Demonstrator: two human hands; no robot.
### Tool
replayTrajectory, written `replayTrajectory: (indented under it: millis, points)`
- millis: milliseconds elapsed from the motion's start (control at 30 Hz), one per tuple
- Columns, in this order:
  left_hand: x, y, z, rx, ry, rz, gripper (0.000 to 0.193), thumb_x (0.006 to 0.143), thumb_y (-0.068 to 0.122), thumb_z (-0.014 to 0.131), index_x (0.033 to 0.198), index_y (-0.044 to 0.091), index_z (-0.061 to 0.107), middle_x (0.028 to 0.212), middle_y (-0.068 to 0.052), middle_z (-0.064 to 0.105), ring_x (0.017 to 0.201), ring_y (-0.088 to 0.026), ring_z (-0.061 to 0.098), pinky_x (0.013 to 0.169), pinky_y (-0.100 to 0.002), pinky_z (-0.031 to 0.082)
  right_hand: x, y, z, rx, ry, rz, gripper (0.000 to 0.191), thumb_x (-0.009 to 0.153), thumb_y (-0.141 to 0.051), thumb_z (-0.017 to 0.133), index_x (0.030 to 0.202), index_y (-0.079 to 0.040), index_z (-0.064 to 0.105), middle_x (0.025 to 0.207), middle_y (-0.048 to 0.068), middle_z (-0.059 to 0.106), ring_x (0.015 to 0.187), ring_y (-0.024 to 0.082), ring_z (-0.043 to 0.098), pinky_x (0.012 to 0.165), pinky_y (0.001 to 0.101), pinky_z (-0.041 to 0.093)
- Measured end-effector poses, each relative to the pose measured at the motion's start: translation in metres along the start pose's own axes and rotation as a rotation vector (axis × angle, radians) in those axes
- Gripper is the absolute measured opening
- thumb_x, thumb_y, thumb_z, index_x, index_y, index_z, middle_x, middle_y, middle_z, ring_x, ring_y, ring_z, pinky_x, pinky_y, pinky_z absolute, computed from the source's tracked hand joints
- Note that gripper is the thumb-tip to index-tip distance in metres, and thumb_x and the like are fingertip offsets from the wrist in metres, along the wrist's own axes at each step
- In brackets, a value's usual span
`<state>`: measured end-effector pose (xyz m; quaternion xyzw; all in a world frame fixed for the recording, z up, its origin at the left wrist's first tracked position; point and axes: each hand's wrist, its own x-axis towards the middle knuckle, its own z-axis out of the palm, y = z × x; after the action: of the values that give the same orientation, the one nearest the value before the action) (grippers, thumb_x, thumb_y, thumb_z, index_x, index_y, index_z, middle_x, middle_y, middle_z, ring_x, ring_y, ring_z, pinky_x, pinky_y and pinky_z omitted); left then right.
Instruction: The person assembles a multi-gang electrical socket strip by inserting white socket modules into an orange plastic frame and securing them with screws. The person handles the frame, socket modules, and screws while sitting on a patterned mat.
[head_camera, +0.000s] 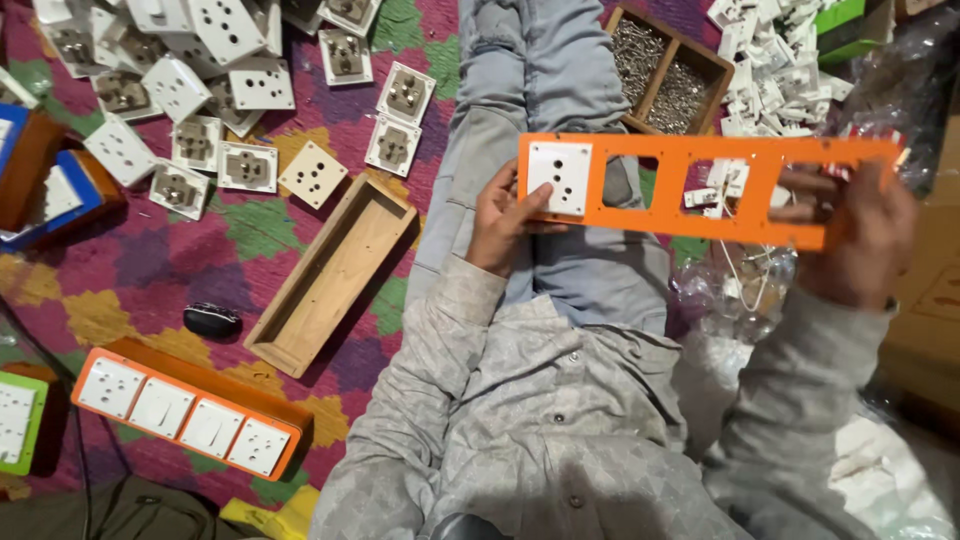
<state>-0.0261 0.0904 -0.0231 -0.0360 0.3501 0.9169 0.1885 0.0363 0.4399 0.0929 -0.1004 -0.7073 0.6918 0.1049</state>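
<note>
Both hands grip the orange frame (700, 190) level above the lap: left hand (500, 225) at nine o'clock, thumb pressing the white socket (560, 177), right hand (860, 235) clasping the three o'clock end.

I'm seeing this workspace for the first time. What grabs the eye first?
The long orange frame held across the lap, left hand pressing a white socket module into its end slot, right hand gripping the other end. To the left, loose white sockets litter the patterned mat, beside an empty wooden box.
</note>
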Motion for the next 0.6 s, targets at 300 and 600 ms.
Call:
replayTrajectory:
  millis: [300, 600]
  points:
    - [-0.001, -0.014, -0.007, 0.324, -0.072, 0.107, 0.040, 0.091, 0.012, 0.081, 0.123, -0.003, 0.064, 0.107, -0.008, 0.072, 0.095, -0.011, 0.069, 0.086, -0.027, 0.057, 0.056, 0.018, 0.016, -0.335, -0.131, 0.204, 0.039, 0.119, -0.035, 0.052, 0.129, 0.001, 0.062, 0.113, 0.012, 0.071, 0.091, 0.023, 0.068, 0.078, 0.0357, 0.057]
    - [-0.006, -0.016, 0.000, 0.526, -0.035, 0.111, 0.043, 0.088, 0.017, 0.082, 0.122, -0.003, 0.067, 0.100, -0.007, 0.075, 0.088, -0.009, 0.071, 0.079, -0.025, 0.059, 0.116, 0.031, 0.076, -1.111, -0.430, -0.518, 0.015, 0.114, -0.016, 0.067, 0.118, -0.004, 0.076, 0.107, 0.015, 0.072, 0.099, 0.033, 0.066, 0.093, 0.0449, 0.049]
